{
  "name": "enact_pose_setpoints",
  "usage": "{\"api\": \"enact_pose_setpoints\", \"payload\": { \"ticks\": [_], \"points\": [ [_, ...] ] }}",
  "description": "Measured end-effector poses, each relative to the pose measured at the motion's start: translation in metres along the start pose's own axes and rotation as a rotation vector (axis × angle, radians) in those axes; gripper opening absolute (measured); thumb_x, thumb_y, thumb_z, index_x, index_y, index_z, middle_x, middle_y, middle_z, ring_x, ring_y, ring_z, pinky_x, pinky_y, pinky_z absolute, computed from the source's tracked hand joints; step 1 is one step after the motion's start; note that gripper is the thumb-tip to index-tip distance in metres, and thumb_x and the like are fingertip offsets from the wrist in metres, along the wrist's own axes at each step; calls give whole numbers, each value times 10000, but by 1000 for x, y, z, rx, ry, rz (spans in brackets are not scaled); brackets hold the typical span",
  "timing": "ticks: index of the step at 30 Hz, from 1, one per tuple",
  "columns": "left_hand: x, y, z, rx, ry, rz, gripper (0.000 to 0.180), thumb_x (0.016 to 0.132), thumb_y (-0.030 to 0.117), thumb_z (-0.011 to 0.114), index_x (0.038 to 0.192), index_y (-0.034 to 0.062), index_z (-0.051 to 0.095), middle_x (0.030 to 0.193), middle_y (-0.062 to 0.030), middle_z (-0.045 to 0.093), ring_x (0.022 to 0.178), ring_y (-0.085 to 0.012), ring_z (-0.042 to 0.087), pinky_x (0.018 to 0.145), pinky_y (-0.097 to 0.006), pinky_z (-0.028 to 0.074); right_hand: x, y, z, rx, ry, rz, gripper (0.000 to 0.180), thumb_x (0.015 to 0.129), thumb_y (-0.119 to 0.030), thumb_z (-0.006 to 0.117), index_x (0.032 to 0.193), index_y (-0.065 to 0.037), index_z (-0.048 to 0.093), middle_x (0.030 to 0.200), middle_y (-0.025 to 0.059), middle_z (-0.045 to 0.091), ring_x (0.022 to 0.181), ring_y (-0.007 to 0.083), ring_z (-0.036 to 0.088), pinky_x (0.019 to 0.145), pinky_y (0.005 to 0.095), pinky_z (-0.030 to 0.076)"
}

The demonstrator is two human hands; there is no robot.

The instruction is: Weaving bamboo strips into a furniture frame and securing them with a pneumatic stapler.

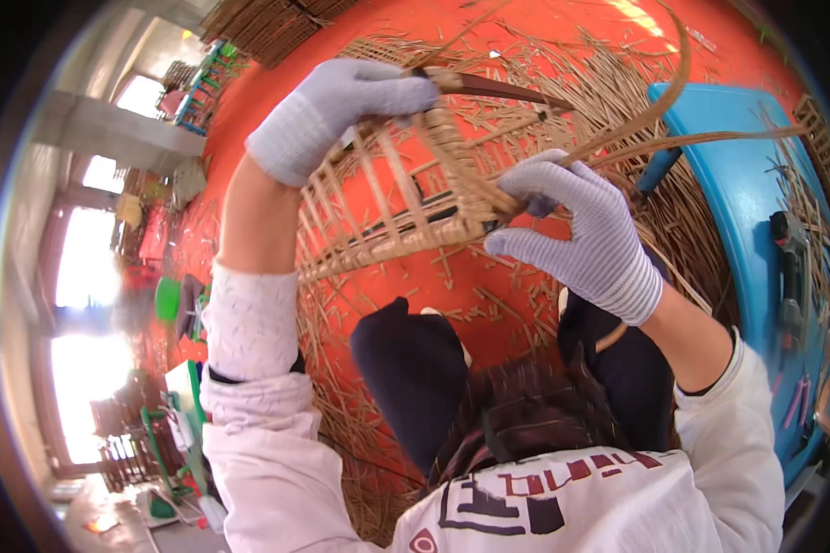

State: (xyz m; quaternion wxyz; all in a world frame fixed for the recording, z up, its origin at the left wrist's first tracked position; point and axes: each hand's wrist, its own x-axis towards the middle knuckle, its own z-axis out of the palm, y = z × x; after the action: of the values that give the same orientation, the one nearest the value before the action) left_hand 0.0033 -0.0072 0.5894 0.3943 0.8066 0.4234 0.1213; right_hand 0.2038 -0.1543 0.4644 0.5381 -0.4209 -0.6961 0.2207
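Head view: a person seated over an orange floor (pixel 277 92), both hands gloved.
Left hand (pixel 337 115): closed over the upper rim of a half-woven basket frame (pixel 387 207), also gripping a dark-bladed tool (pixel 503 89) that points to the right.
Right hand (pixel 581 230): pinching a cane strand (pixel 655 111) at the basket's woven corner, thumb and forefinger tight on it.
Basket frame: held up in the air between the hands, tilted, above the knees.
Cane strand: arcs up and to the right from the fingers.
Floor: strewn with cane offcuts (pixel 563 74).
Blue worktop (pixel 738 194): to the right, tools lying on it.
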Motion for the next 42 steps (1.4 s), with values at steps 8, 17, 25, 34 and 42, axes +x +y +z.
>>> {"api": "enact_pose_setpoints", "payload": {
  "ticks": [8,17,25,34,42],
  "points": [
    [-20,2,29,11,-1,177,331,811,385,760,791,54,741,704,18,622,713,-103,526,694,-290,411,-78,-66,1,-259,187,106,467,803,-99,768,1244,-91,615,928,89,650,686,151,634,623,272,521],
    [-63,-3,34,16,39,117,345,792,390,786,869,55,759,757,-3,658,745,-97,552,716,-287,439,-86,-117,1,-202,249,-265,316,817,39,693,1127,-16,667,885,116,686,747,197,681,651,293,541],
    [-136,-17,63,93,-73,26,378,744,257,808,998,-5,709,799,24,588,782,-75,535,719,-246,439,-93,-126,-27,-418,350,-420,350,779,10,735,1114,26,635,1023,142,676,930,289,630,809,350,519],
    [-204,-42,78,147,-38,-73,430,607,140,878,991,32,717,854,-15,606,828,-131,575,764,-281,477,-121,-129,7,64,-448,52,329,744,-153,803,1028,-21,703,911,127,695,784,264,668,704,351,529],
    [-229,-59,108,341,-127,161,416,530,188,866,906,90,718,842,-39,657,862,-246,534,834,-358,452,-100,-93,-58,1135,-837,-47,371,823,-258,790,1049,20,691,913,158,686,705,227,643,614,305,510]
  ]
}}
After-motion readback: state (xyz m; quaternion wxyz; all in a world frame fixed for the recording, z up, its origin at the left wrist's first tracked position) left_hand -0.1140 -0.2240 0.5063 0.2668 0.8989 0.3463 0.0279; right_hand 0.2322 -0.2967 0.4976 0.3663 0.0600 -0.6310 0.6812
